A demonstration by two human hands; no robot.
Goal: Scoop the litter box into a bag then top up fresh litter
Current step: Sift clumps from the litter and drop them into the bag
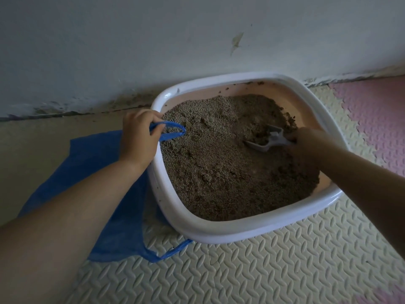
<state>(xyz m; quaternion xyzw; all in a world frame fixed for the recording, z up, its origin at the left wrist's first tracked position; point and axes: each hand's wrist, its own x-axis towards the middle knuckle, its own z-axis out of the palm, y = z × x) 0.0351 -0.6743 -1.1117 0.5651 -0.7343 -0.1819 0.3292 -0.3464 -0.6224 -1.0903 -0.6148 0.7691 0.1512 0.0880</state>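
Item: white rounded plastic litter box, stood on a cream embossed foam floor mat, close to a pale wall; it held grey-brown granular litter, unevenly heaped. Grey plastic scoop: blade down in the litter toward the box's right side, handle gripped by the curled fingers of the right hand. Thin blue plastic bag: lay on the floor just left of the box; one handle loop was drawn over the left rim, clasped in the closed fingers of the left hand; second loop lay on the mat
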